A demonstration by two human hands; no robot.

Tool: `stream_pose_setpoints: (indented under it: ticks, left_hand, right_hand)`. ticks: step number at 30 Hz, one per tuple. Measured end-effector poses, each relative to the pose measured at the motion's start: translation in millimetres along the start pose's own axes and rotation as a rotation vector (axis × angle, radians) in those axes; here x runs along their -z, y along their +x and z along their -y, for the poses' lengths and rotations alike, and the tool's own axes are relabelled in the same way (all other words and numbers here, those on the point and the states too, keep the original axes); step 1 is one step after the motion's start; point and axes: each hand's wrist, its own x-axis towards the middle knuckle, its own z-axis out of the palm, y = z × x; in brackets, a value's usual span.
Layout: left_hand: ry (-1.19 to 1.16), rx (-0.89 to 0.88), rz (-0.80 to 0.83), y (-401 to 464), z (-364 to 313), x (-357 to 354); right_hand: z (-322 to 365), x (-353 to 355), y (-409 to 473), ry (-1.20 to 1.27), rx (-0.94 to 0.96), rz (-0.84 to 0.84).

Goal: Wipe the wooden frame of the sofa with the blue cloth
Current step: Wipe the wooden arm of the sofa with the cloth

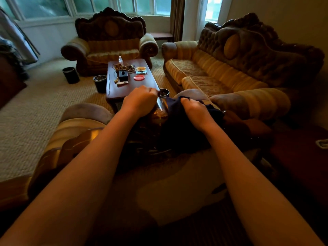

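Gripping the blue cloth (184, 128) in curled fingers, the right hand (197, 114) holds it bunched on the carved wooden frame (160, 110) of the near sofa; the left hand (140, 100) is clenched over the frame's top, just beside the cloth

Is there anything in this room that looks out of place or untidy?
Nothing looks spilled or broken. The coffee table is cluttered with small items, and the blue cloth lies bunched on the sofa's wooden frame.
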Motion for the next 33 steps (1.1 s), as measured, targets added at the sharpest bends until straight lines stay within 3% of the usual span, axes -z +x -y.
stream_pose_setpoints:
  ticks: [5, 13, 20, 24, 27, 30, 33]
  left_hand:
    - [-0.019, -0.012, -0.005, 6.0, 0.3, -0.4]
    - [-0.093, 0.007, 0.017, 15.1, 0.5, -1.9]
    - [-0.048, 0.002, -0.028, 12.7, 3.6, -3.6]
    - [0.03, -0.055, -0.014, 8.1, 4.4, -3.6]
    - [0.06, -0.062, -0.023, 10.5, 7.9, -4.1]
    - [-0.068, -0.032, -0.081, 11.6, 7.3, -3.5]
    - [-0.21, -0.058, -0.135, 7.8, 1.1, -1.3]
  right_hand:
    - [24.4, 6.9, 27.0, -0.048, -0.129, 0.097]
    - [52.9, 7.6, 41.1, -0.036, -0.114, 0.349]
    - [30.7, -2.8, 14.4, 0.031, 0.115, 0.147]
    - [12.1, -4.2, -17.2, -0.268, 0.204, -0.008]
    - [-2.1, 2.2, -3.1, -0.201, 0.114, 0.01]
    - [6.1, 4.8, 18.4, -0.152, -0.028, 0.094]
    - [31.0, -0.9, 40.4, -0.142, 0.0, 0.156]
